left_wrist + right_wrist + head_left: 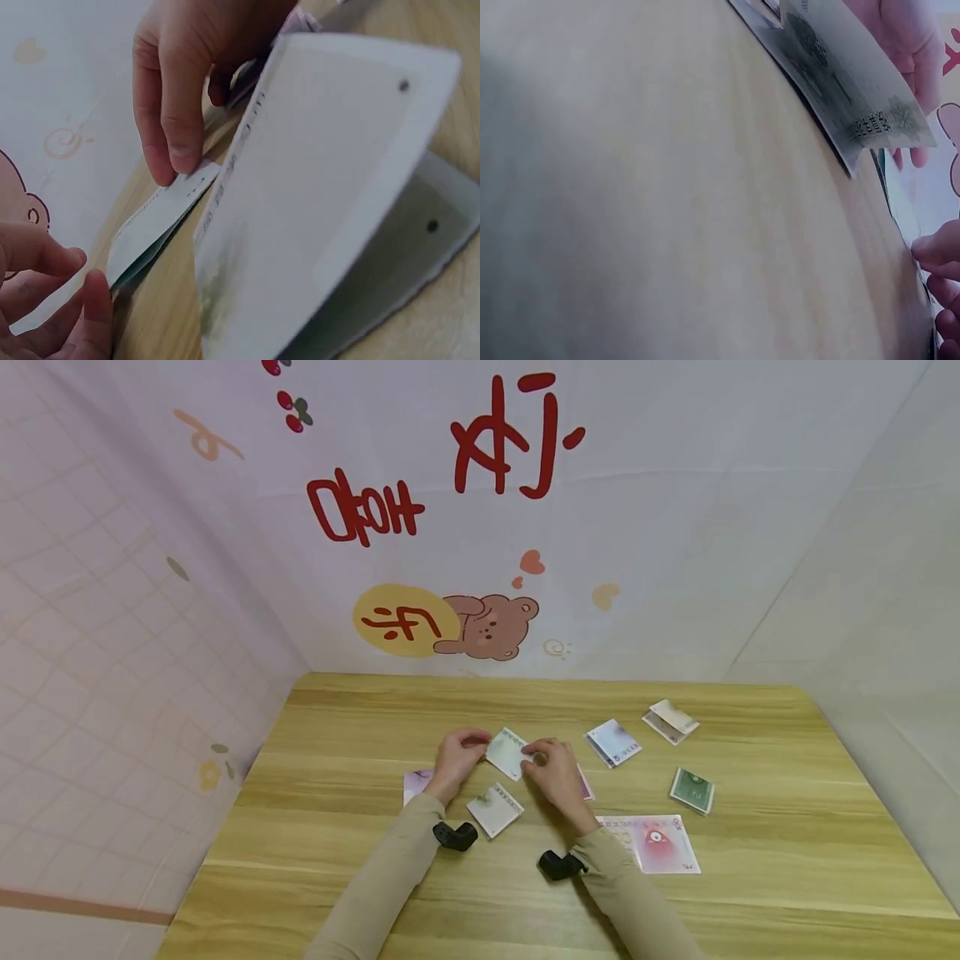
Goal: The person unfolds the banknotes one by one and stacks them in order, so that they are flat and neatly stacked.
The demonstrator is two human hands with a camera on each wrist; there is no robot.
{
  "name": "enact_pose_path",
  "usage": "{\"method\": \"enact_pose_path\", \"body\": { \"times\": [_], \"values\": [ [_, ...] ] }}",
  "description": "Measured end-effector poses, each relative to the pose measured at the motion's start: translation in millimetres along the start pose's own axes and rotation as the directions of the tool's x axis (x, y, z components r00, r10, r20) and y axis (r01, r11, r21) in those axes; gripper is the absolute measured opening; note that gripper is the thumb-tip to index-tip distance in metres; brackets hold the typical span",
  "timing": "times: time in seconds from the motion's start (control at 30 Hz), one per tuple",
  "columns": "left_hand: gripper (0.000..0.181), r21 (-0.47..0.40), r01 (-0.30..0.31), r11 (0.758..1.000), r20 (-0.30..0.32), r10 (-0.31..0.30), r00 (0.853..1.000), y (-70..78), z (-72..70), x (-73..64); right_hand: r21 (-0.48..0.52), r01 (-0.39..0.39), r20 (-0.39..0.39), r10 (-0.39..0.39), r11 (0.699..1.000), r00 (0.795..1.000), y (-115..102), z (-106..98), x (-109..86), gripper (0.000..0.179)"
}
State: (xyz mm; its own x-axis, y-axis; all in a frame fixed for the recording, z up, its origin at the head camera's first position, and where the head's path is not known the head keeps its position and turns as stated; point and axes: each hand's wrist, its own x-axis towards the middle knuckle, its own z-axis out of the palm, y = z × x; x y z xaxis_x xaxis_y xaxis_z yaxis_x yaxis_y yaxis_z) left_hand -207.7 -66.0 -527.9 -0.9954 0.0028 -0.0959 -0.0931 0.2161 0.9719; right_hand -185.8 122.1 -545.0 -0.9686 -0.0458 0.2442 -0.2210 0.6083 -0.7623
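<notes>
"Banknote (507, 754), folded, pale green: where?"
"Between right hand (557, 774), pinching its edge, and left hand (456, 762) at its corner."
"Left grip?"
"Can't tell."
"Nearby?"
"Second folded banknote (495, 812), just in front."

Pale green note (507, 754), dark green note (692, 790), pink-patterned white note (667, 846), wood-grained yellow table (285, 835); tan sleeves (378, 885)

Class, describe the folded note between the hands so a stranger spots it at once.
Start at the bear printed on the wall, then drop straight down to the wooden table. There, between the left hand and the right hand, is a pale green folded note. Unlike the similar note nearer the person, it has fingers at both sides.
</notes>
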Motion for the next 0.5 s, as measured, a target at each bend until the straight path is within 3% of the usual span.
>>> {"method": "enact_pose_path", "body": {
  "times": [0.1, 0.27, 0.5],
  "values": [
    [0.02, -0.051, 0.019, 0.999, 0.041, -0.017, 0.999, 0.4, 1.9, -0.5, -0.005, 0.001, -0.001, -0.001, 1.0, 1.0, 0.8, -0.3, -0.4, 0.018],
    [0.018, -0.055, 0.013, 0.998, 0.088, -0.008, 0.996, 4.0, 5.4, -3.9, -0.012, 0.006, 0.01, -0.005, 1.0, 1.0, 1.7, -1.3, -1.0, 0.017],
    [0.018, -0.096, 0.016, 0.995, 0.098, -0.006, 0.995, 5.2, 5.8, -6.1, 0.064, -0.006, 0.022, 0.004, 0.998, 1.0, -1.0, -6.2, -0.4, 0.018]
  ]
}}
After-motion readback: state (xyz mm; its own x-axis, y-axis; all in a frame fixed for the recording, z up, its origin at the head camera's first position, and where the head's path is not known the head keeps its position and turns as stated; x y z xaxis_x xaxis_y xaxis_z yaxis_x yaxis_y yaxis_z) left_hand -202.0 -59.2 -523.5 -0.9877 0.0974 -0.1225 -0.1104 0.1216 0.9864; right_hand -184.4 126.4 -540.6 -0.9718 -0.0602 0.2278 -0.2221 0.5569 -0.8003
